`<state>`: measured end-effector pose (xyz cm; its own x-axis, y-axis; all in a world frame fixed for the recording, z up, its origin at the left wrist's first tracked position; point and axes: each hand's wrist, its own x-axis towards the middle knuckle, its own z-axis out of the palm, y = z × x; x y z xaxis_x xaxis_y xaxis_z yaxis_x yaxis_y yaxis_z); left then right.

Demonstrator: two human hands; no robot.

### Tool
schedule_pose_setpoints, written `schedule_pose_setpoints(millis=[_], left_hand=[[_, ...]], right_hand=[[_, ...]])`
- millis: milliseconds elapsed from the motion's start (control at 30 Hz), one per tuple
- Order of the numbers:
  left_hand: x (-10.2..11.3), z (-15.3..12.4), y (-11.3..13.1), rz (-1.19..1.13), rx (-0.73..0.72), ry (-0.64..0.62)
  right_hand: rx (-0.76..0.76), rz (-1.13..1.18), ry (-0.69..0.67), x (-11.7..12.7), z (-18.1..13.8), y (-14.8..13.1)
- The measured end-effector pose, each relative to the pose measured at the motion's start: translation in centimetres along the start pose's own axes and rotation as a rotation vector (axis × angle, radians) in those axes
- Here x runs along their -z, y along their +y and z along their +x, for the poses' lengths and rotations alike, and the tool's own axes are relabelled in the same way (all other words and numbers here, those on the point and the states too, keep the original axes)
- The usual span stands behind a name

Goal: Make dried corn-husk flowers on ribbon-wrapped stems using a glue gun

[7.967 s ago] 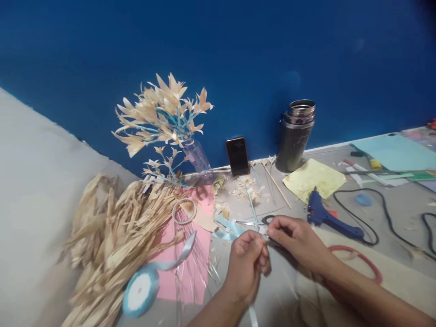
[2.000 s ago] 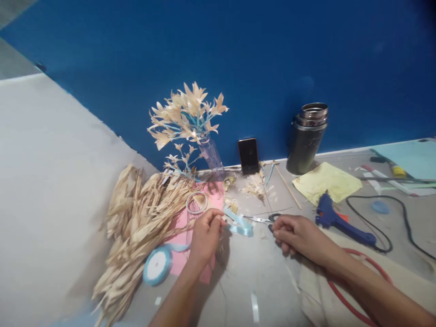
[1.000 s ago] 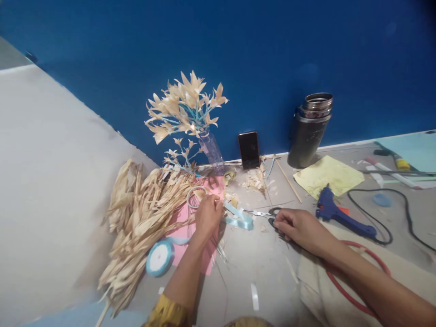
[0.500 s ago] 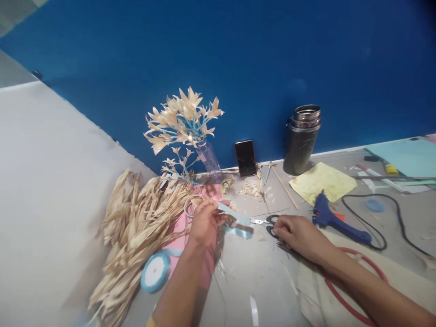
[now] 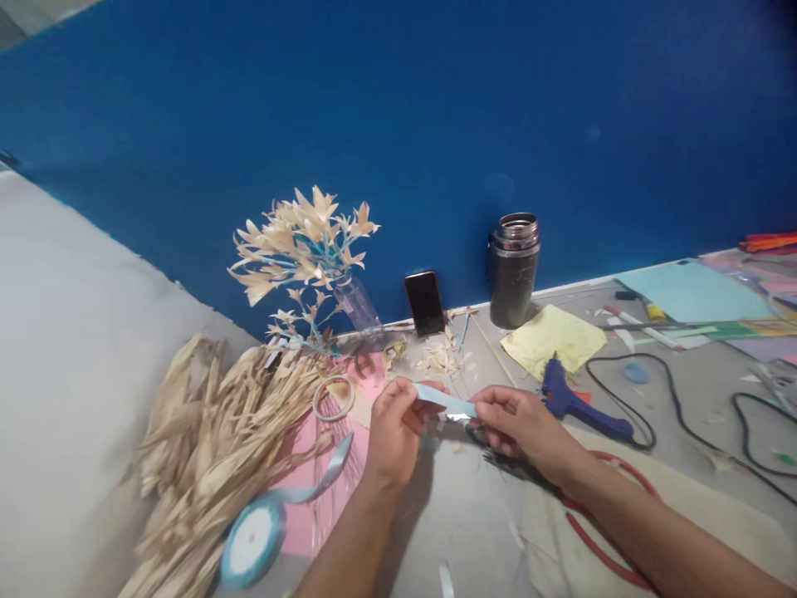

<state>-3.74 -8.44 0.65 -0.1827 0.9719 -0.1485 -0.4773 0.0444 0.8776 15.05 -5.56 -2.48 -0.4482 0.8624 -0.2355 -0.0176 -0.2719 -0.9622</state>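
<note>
Ribbon spool (image 5: pixel 252 540): near left, tail curled over pink paper (image 5: pixel 299 531), probably kept handy.
Between forearms: grey tabletop (image 5: pixel 461 507), giving the wrists room to drop.
Left hand (image 5: pixel 395 428): pinching one end of the pale-blue ribbon strip (image 5: pixel 443 399).
Right hand (image 5: pixel 520 428): pinching its other end, presumably to tension it.
Scissors (image 5: pixel 459 417): just below the strip (mostly hidden; cannot tell if touched).
Sides: dried husks (image 5: pixel 205 465) hem the left, glue gun (image 5: pixel 589 409) the right.
Back edge: phone (image 5: pixel 425 303) and flask (image 5: pixel 514 278) before the blue wall (image 5: pixel 398 124).
</note>
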Motion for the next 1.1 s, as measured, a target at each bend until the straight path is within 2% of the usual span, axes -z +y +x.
schedule_pose_setpoints(millis=[100,167,233,333,400,467,567,667,767,867,967,1100], left_hand=[[0.6,-0.5,0.3,0.075,-0.019,0.021],[1.3,-0.7,1.0,0.225,-0.083,0.063],[1.8,-1.0,1.6,0.455,-0.119,0.046],[1.5,-1.3,1.6,0.758,-0.006,-0.170],[0.9,-1.4,0.9,0.807,0.080,-0.299],[0.2,-1.4,0.0,0.797,0.123,-0.333],[-0.9,-1.0,-0.7,0.807,0.143,-0.317],[-2.5,-0.3,-0.6,0.767,0.175,-0.369],[-4.3,1.1,-0.7,0.605,0.303,-0.413],[-5.9,3.1,-1.4,0.372,0.382,-0.328],[-6.8,5.2,-2.4,0.244,0.417,-0.309],[-7.6,7.3,-3.5,0.184,0.455,-0.272]], right_hand=[[0.073,-0.104,0.079,0.4,0.2,0.1],[0.177,-0.321,0.065,0.6,0.0,0.0],[0.251,-0.534,0.008,0.5,-0.4,-0.2],[0.298,-0.689,-0.052,-0.1,-0.9,-0.6],[0.304,-0.706,-0.039,-0.4,-1.0,-1.0],[0.294,-0.700,-0.011,-0.3,-1.2,-1.6],[0.254,-0.665,0.012,0.7,-1.6,-2.8],[0.246,-0.656,0.047,3.0,-2.3,-4.0],[0.259,-0.715,0.121,6.1,-2.9,-4.5],[0.192,-0.883,0.248,9.0,-3.1,-3.9],[0.114,-1.111,0.355,10.8,-2.9,-2.4],[0.070,-1.241,0.345,11.5,-2.6,-0.3]])
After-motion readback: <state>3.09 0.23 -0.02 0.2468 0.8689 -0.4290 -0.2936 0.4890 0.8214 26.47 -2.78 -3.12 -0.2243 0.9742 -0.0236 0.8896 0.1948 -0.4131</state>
